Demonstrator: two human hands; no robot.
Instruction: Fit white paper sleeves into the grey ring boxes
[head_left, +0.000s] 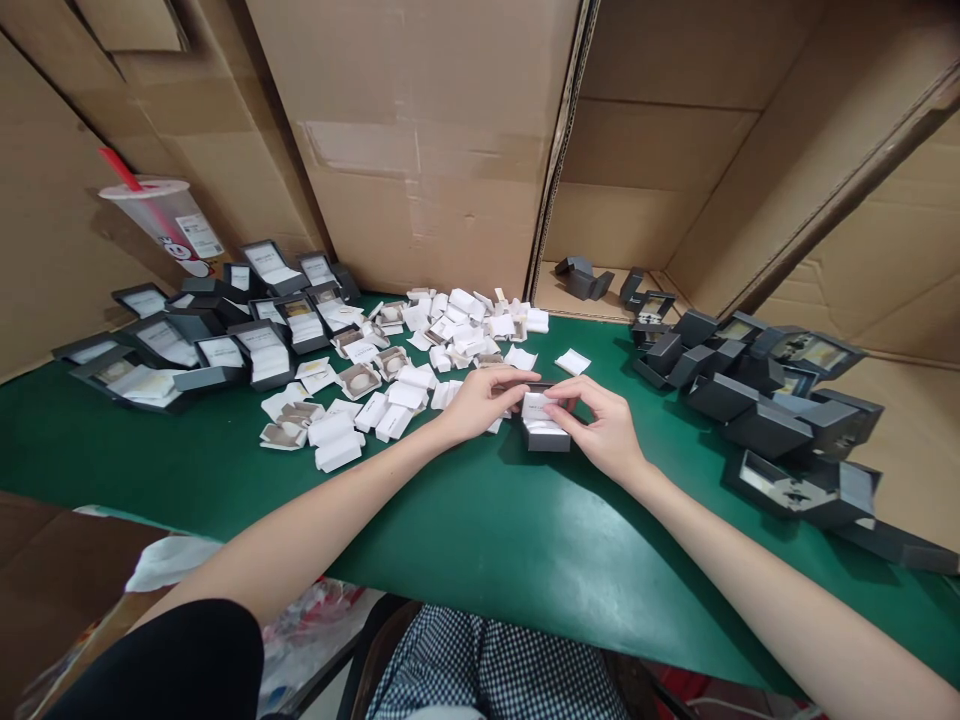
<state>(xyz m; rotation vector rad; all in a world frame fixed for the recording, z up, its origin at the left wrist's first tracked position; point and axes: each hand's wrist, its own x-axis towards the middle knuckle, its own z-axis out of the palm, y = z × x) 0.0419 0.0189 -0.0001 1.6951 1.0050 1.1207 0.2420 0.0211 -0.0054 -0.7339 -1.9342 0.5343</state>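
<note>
A small dark grey hinged box (547,442) stands with its lid up on the green table in front of me. My left hand (486,402) is closed on its left side, fingertips at the raised lid. From the right, my right hand (601,428) pinches a folded white card insert (535,408) at the box's opening, with thumb and index finger at its edge. Small print shows on the white card. Part of the lid is hidden behind the fingers. Left of my hands lies a heap of white card inserts (405,395), and one single insert (572,361) lies just behind the box.
Open dark boxes with white inserts (262,350) crowd the left of the table (480,540). More dark boxes (765,420) are piled on the right, some inside a large carton (675,150). A plastic cup (169,225) with a red straw stands back left. Cardboard walls (427,150) close off the back.
</note>
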